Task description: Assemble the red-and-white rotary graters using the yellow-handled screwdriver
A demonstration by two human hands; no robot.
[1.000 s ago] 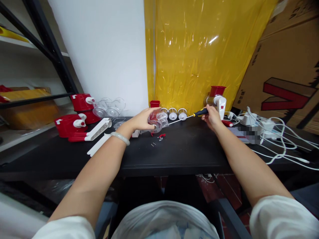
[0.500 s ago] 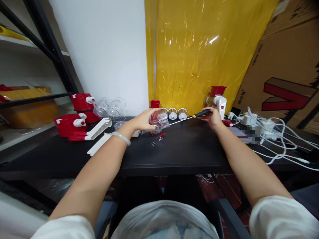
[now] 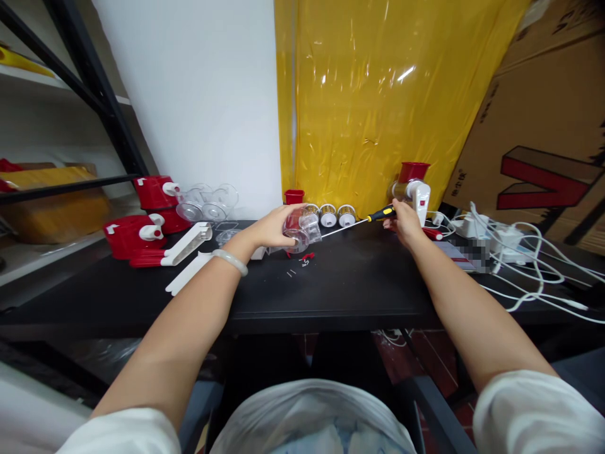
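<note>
My left hand (image 3: pixel 275 228) is closed around a clear plastic housing with a red part inside (image 3: pixel 302 232), lying on its side just above or on the black table. In my right hand (image 3: pixel 404 222) is the black-and-yellow handle of a long screwdriver (image 3: pixel 379 214). Its shaft slants left and down, and the tip meets the right end of the clear housing; the exact contact is too small to make out. Below the housing lie a small red piece (image 3: pixel 308 256) and several tiny screws or pins (image 3: pixel 291 273).
Red housings (image 3: pixel 135 236), white handle pieces (image 3: pixel 189 243) and clear covers (image 3: pixel 208 203) stand at left. Silver-and-white cylinders (image 3: pixel 328 215) and a red cup (image 3: pixel 293 197) line the back. An assembled red-and-white device (image 3: pixel 416 189), a blurred tablet (image 3: pixel 456 255) and tangled white cables (image 3: pixel 534 265) are at right.
The fingers of my right hand have shifted and turned on the screwdriver handle, which shows more yellow now. My left hand and the clear housing stay in place.
</note>
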